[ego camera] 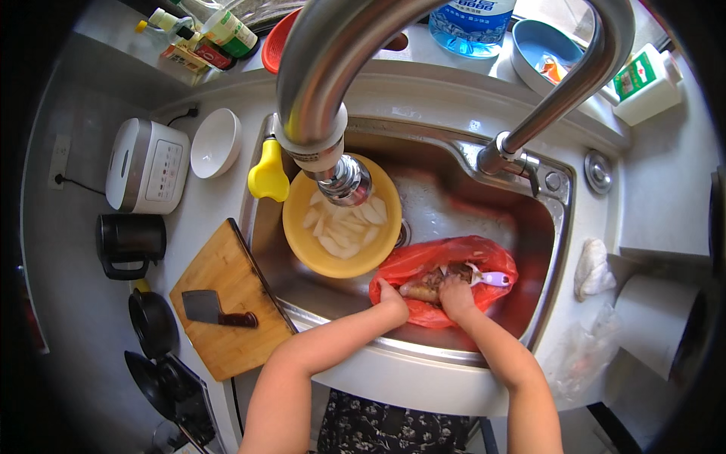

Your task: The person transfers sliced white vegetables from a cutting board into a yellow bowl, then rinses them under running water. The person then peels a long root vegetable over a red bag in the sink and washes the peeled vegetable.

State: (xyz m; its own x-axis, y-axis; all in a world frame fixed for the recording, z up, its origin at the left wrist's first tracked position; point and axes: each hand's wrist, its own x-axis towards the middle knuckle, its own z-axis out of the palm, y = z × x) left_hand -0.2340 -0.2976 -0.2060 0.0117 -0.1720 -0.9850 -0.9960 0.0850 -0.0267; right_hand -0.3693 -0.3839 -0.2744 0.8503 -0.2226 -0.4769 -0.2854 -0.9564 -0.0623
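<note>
A red plastic bag lies spread in the right part of the steel sink, holding brownish scraps and a pale elongated piece. My left hand is at the bag's left edge, its fingers partly hidden by the plastic. My right hand reaches into the bag with its fingertips down among the scraps; what it grips, if anything, is hidden. Just right of it lies a peeler with a light purple handle. Up and left of the bag, a yellow basin holds pale slices in water.
Over the basin hangs the faucet head. A yellow-handled tool rests at the sink's left rim. Left of the sink, a cleaver lies on a wooden cutting board. Beyond stand a white bowl and a rice cooker. A cloth lies right.
</note>
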